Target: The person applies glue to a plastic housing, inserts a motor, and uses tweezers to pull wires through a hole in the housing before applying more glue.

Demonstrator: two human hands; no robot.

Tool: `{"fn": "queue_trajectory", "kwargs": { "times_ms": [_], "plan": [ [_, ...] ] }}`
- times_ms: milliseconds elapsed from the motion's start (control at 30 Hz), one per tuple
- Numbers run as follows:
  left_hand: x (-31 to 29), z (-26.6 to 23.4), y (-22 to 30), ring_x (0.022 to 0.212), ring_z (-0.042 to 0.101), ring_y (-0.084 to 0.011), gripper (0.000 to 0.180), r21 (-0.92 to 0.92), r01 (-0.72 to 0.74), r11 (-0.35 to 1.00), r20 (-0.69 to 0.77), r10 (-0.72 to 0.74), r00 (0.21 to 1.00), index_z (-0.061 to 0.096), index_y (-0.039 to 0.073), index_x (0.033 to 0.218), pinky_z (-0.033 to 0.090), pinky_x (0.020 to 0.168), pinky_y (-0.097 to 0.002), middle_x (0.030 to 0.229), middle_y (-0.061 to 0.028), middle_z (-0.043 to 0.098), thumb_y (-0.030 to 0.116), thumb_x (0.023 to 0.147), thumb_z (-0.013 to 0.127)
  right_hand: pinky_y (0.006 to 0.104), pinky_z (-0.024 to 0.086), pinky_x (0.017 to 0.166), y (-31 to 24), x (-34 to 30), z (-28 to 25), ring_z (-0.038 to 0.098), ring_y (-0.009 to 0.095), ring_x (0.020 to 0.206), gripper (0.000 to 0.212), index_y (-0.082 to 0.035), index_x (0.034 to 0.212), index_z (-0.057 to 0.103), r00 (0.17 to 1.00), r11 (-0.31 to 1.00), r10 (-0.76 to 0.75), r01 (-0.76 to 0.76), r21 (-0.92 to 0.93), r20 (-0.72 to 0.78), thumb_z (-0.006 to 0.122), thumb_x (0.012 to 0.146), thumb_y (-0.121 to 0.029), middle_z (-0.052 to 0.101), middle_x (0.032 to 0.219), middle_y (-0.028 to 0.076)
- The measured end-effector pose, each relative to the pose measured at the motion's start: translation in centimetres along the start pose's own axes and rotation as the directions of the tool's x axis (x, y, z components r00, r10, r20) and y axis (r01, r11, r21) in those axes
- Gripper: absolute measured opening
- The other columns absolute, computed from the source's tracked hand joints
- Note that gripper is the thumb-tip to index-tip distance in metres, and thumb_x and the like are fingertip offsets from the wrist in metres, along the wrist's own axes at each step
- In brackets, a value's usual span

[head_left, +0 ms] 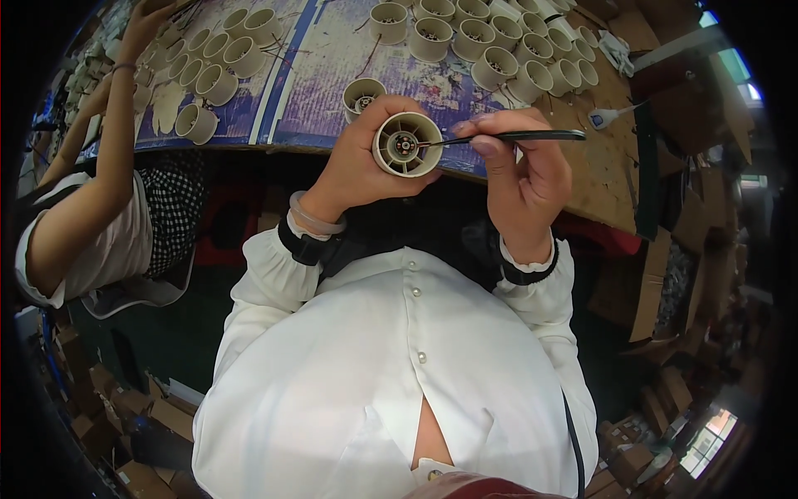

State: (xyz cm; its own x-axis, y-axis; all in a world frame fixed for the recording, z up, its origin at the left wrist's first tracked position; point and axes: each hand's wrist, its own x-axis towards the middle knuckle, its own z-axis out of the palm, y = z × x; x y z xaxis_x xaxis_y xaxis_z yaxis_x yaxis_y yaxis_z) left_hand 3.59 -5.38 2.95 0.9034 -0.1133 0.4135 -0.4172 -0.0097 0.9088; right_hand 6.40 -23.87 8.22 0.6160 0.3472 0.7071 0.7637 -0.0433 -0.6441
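The left hand (pixel 353 162) was curled around a pale, open cup (pixel 399 173), holding it just beyond the near edge of the table (pixel 320 104), its mouth tipped up toward the wearer. Inside the cup, thin ribs ran from the wall to a round dark middle part (pixel 405 145) with small metal and reddish bits. The right hand (pixel 532 175) gripped dark tweezers (pixel 536 135) between thumb and fingers, with the tip reaching in over the cup's right rim, close to a reddish wire end; whether the tip was pinching it was too small to tell. The step in hand looked like placing or straightening a wire inside the cup, with the piece only partly done, by my reading. The next move seemed to call for a steady left hold and a small, careful motion of the tip, without scraping the ribs or tugging the wire loose. One more cup (pixel 347 100) stood on the table just beyond the left hand, a large group of similar cups (pixel 430 53) stood on the far right, and a small bottle (pixel 603 118) lay to the right. On the left, a co-worker's arm (pixel 116 158) reached toward other cups.
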Motion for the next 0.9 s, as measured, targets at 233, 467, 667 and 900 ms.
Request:
{"fn": "queue_trajectory", "kwargs": {
  "times_ms": [233,467,667,900],
  "plan": [
    [0.10,0.01,0.51,0.090,0.058,-0.0112,0.055,0.035,-0.024,0.999,0.027,0.024,0.999,0.054,0.008,0.107,0.047,0.081,-0.0258,0.098,-0.0002,0.061,0.007,0.060,0.083,0.0233,0.048,0.069,0.36,0.25,-0.06,0.061,0.014,0.082,0.007,0.003,0.093,0.059,0.996,0.993,-0.046,0.053,-0.101,0.071,0.061,0.087,0.000,0.060,0.088,0.009],
    [0.12,-0.06,0.49,0.090,0.058,-0.0110,0.055,0.012,-0.001,1.000,0.026,0.001,1.000,0.054,0.008,0.107,0.047,0.081,-0.0258,0.097,0.0000,0.061,0.007,0.060,0.083,0.0234,0.047,0.067,0.67,0.28,0.09,0.058,0.013,0.079,0.010,0.002,0.094,0.061,0.986,0.984,-0.112,0.127,-0.123,0.122,0.064,0.085,-0.001,0.064,0.087,0.009],
    [0.23,-0.17,0.24,0.090,0.058,-0.0109,0.056,0.020,-0.019,1.000,0.031,0.019,0.999,0.054,0.008,0.107,0.047,0.081,-0.0257,0.097,0.0001,0.061,0.007,0.059,0.083,0.0234,0.047,0.068,0.23,0.18,-0.23,0.060,0.015,0.080,0.009,0.002,0.092,0.061,0.992,0.994,-0.074,0.083,-0.078,0.107,0.065,0.084,-0.001,0.065,0.086,0.009],
    [0.20,-0.06,0.51,0.090,0.058,-0.0107,0.057,0.030,-0.009,1.000,0.045,0.008,0.999,0.053,0.008,0.108,0.047,0.081,-0.0256,0.097,0.0004,0.061,0.007,0.059,0.083,0.0236,0.047,0.068,0.64,0.23,-0.10,0.060,0.016,0.080,0.009,0.002,0.092,0.061,0.996,0.995,-0.079,0.081,-0.059,0.043,0.065,0.084,-0.001,0.065,0.086,0.009]
  ]
}}
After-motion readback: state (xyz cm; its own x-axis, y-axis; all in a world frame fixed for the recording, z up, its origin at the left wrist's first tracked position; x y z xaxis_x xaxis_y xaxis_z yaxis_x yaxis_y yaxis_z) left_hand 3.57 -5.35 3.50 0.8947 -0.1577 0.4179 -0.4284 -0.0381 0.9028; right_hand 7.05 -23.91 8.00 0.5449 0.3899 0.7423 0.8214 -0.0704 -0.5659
